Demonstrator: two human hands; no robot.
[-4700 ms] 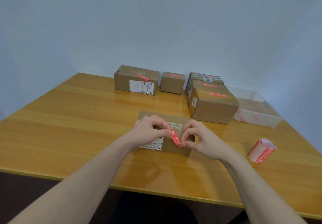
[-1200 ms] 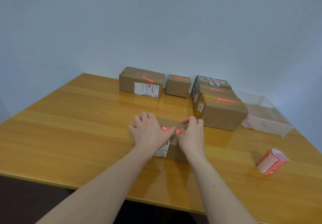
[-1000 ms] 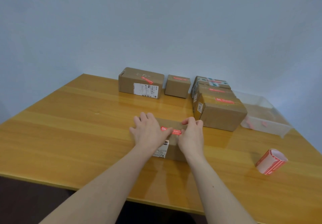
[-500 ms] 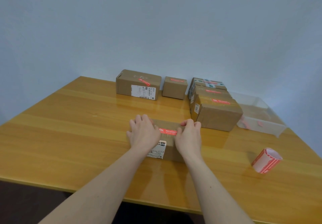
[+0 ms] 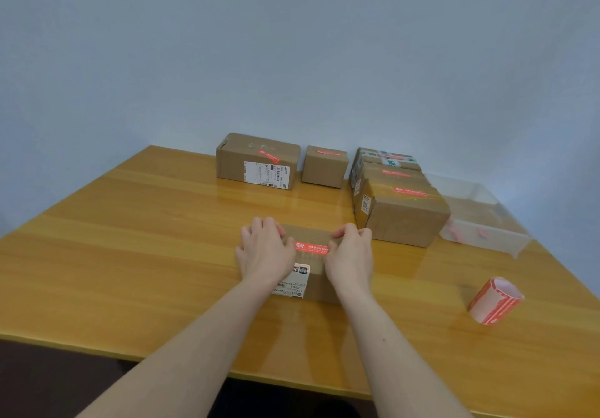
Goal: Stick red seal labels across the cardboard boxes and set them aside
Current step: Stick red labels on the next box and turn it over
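Where seconds earlier both hands pinched the label (image 5: 312,248) upright, it lay flat across the box (image 5: 310,266) at mid-table, left hand (image 5: 264,252) and right hand (image 5: 350,257) gripping the box's ends (thumbs seemingly smoothing it); ready for setting aside.

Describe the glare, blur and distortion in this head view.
Head view: soft even light; the glossy table mirrors the far boxes and both forearms; wide-angle lens bends the table edges; the clear bin at right looks hazy; the label print is too small to read.
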